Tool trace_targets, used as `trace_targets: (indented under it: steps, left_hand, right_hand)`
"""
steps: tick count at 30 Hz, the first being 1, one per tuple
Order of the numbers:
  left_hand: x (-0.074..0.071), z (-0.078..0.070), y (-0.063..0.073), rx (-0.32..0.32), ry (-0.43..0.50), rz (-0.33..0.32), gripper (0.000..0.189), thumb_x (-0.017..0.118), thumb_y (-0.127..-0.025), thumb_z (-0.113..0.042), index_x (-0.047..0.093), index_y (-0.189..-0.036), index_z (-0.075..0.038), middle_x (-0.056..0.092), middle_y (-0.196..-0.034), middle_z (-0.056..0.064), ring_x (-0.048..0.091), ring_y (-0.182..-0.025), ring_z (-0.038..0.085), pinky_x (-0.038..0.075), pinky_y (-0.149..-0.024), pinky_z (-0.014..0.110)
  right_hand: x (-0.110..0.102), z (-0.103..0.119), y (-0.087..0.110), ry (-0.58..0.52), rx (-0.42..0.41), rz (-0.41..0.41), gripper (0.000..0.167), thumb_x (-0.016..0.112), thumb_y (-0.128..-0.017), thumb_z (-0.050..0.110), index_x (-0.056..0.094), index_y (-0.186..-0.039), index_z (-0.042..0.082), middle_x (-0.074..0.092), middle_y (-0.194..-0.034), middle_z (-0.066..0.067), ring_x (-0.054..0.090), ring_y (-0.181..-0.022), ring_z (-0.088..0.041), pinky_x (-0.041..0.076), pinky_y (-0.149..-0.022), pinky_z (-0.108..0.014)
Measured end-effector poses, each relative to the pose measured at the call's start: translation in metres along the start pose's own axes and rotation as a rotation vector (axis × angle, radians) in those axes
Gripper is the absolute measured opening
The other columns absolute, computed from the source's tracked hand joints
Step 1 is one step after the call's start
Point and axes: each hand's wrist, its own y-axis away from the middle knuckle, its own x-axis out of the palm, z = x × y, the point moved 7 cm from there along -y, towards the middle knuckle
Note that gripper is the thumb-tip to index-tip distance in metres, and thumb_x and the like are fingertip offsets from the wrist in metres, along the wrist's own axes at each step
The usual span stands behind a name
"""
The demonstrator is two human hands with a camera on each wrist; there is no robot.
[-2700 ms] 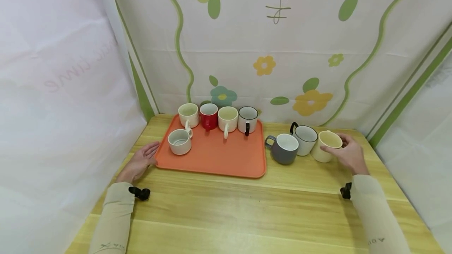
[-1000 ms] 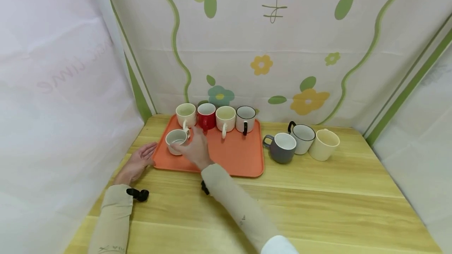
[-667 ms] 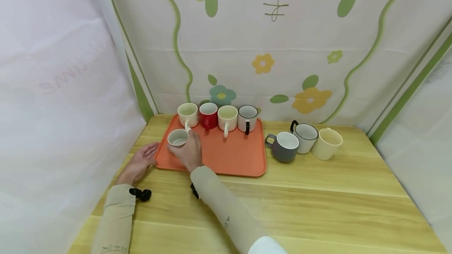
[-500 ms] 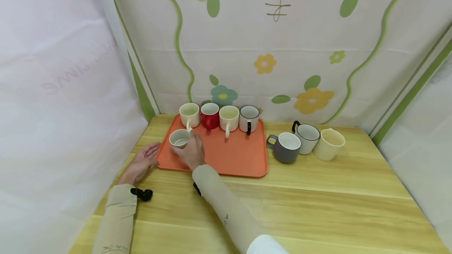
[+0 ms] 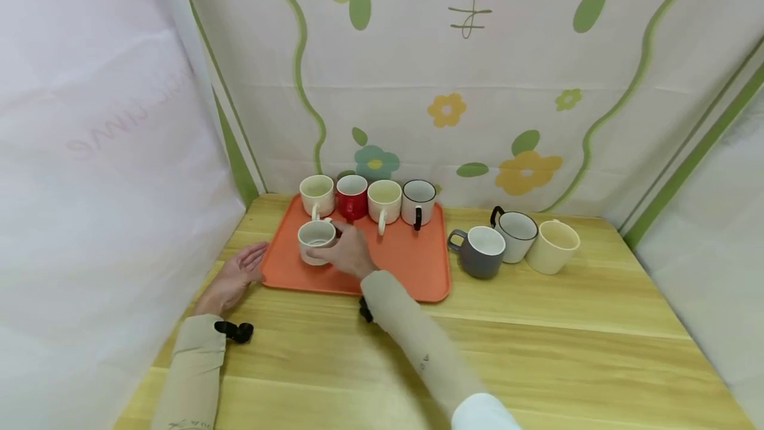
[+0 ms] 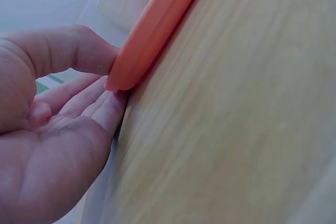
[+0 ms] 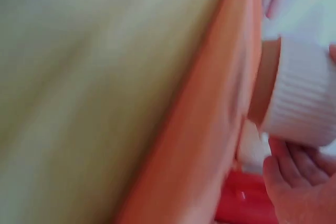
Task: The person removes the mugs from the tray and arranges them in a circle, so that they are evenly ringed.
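Note:
My right hand (image 5: 350,252) grips a low off-white mug (image 5: 317,236) above the front left of the orange tray (image 5: 394,271). The right wrist view shows the mug's ribbed side (image 7: 304,95), with fingers curled at its side. My left hand (image 5: 234,275) is at the tray's front left corner. Up close in the left wrist view, its thumb and fingers (image 6: 79,51) pinch the tray's rim (image 6: 144,38). Along the tray's back edge stand a cream mug (image 5: 317,195), a red mug (image 5: 352,198), another cream mug (image 5: 384,201) and a white mug with black handle (image 5: 418,199).
Right of the tray, on the wooden table (image 5: 537,337), stand a grey mug (image 5: 481,259), a white black-rimmed mug (image 5: 518,236) and a pale yellow mug (image 5: 552,247), close together. A flower-printed cloth (image 5: 382,71) hangs behind the table.
My right hand has left the pale yellow mug, crossed to the tray and taken hold of the low off-white mug, which has moved slightly right. The left hand stays at the tray's corner.

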Motion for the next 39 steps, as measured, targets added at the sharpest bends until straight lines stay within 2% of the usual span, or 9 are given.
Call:
trace_targets:
  steps: [4, 10, 16, 21, 24, 29, 34, 36, 39]
  left_hand:
    - [-0.002, -0.002, 0.002, -0.003, -0.004, 0.012, 0.095, 0.053, -0.087, 0.024, 0.006, -0.167, 0.006, 0.003, -0.176, 0.029, 0.004, -0.163, 0.045, 0.047, -0.104, 0.006]
    - [-0.001, -0.002, 0.0, -0.008, -0.027, 0.018, 0.096, 0.055, -0.088, 0.023, 0.005, -0.168, 0.005, 0.002, -0.176, 0.028, 0.003, -0.164, 0.044, 0.048, -0.103, 0.006]
    - [0.0, -0.002, 0.0, -0.008, -0.029, 0.022, 0.096, 0.056, -0.088, 0.023, 0.006, -0.168, 0.005, 0.003, -0.176, 0.028, 0.002, -0.164, 0.044, 0.05, -0.101, 0.007]
    - [0.001, -0.003, 0.0, -0.015, -0.029, 0.025, 0.096, 0.057, -0.089, 0.022, 0.005, -0.168, 0.004, 0.002, -0.176, 0.027, 0.002, -0.164, 0.044, 0.051, -0.101, 0.008]
    - [0.001, -0.002, 0.001, -0.019, -0.026, 0.019, 0.096, 0.056, -0.089, 0.022, 0.006, -0.168, 0.004, 0.002, -0.176, 0.027, 0.002, -0.164, 0.044, 0.052, -0.1, 0.008]
    - [0.0, -0.002, 0.001, -0.018, -0.029, 0.014, 0.095, 0.055, -0.089, 0.023, 0.005, -0.168, 0.004, 0.002, -0.176, 0.028, 0.003, -0.164, 0.044, 0.05, -0.102, 0.008]
    - [0.0, -0.004, 0.002, -0.028, -0.03, 0.002, 0.096, 0.054, -0.088, 0.022, 0.004, -0.168, 0.004, 0.001, -0.176, 0.028, 0.001, -0.164, 0.043, 0.047, -0.104, 0.005]
    - [0.002, -0.006, 0.003, -0.034, -0.031, 0.006, 0.096, 0.054, -0.089, 0.022, 0.004, -0.168, 0.003, 0.0, -0.176, 0.027, 0.001, -0.164, 0.043, 0.046, -0.104, 0.005]
    - [0.003, -0.008, 0.003, -0.038, -0.032, 0.008, 0.095, 0.054, -0.089, 0.022, 0.004, -0.168, 0.003, 0.001, -0.176, 0.027, 0.001, -0.164, 0.042, 0.046, -0.105, 0.006]
  right_hand:
    - [-0.024, -0.006, 0.014, -0.005, -0.054, 0.144, 0.061, 0.095, -0.075, 0.044, 0.072, -0.127, 0.02, 0.076, -0.112, 0.007, 0.068, -0.104, -0.01, 0.06, -0.091, -0.027]
    - [-0.062, -0.017, 0.055, 0.021, -0.132, 0.33, 0.075, 0.094, -0.076, 0.044, 0.066, -0.143, 0.022, 0.074, -0.126, 0.009, 0.07, -0.117, -0.012, 0.058, -0.104, -0.033]
    - [-0.115, -0.022, 0.103, 0.038, -0.167, 0.371, 0.076, 0.096, -0.074, 0.043, 0.067, -0.14, 0.021, 0.074, -0.129, 0.008, 0.069, -0.123, -0.014, 0.056, -0.109, -0.042]
    - [-0.172, -0.035, 0.144, 0.109, -0.159, 0.321, 0.079, 0.097, -0.07, 0.047, 0.068, -0.14, 0.021, 0.075, -0.127, 0.009, 0.071, -0.121, -0.017, 0.058, -0.105, -0.049]
    - [-0.209, -0.051, 0.168, 0.158, -0.127, 0.263, 0.082, 0.099, -0.068, 0.046, 0.069, -0.14, 0.02, 0.076, -0.126, 0.007, 0.072, -0.119, -0.018, 0.06, -0.103, -0.048]
    - [-0.276, -0.087, 0.208, 0.26, -0.021, 0.096, 0.082, 0.101, -0.065, 0.041, 0.071, -0.137, 0.016, 0.078, -0.126, -0.001, 0.072, -0.114, -0.015, 0.06, -0.099, -0.031]
    - [-0.342, -0.122, 0.24, 0.362, 0.116, -0.08, 0.078, 0.101, -0.068, 0.037, 0.071, -0.135, 0.009, 0.078, -0.125, -0.012, 0.063, -0.107, 0.011, 0.056, -0.091, -0.013]
    - [-0.368, -0.133, 0.251, 0.385, 0.164, -0.119, 0.078, 0.099, -0.071, 0.036, 0.069, -0.136, 0.005, 0.076, -0.127, -0.019, 0.056, -0.103, 0.02, 0.054, -0.087, -0.008]
    - [-0.404, -0.15, 0.264, 0.404, 0.214, -0.171, 0.077, 0.096, -0.076, 0.035, 0.066, -0.138, 0.0, 0.072, -0.129, -0.029, 0.051, -0.099, 0.026, 0.052, -0.079, -0.004]
